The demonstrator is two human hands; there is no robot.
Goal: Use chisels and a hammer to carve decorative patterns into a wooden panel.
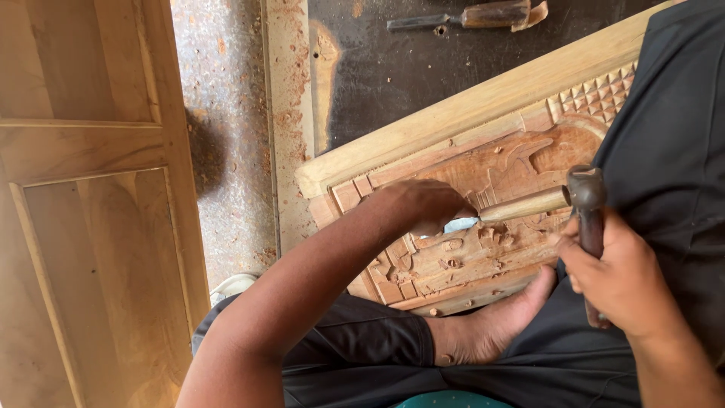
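The person sits on the floor with a carved wooden panel (483, 189) propped at a slant across the lap, its lower edge near a bare foot (491, 325). The left hand (423, 204) rests on the carving, fingers clenched around a chisel (513, 208) whose wooden handle points to the right and whose metal tip (461, 224) touches the relief. The right hand (615, 276) grips the shaft of a hammer (587, 200), fingers wrapped tight, with the dark head right at the end of the chisel handle. Another chisel (461, 17) lies on the dark board (393, 68) beyond the panel. A plain wooden door (91, 189) lies to the left, well apart.
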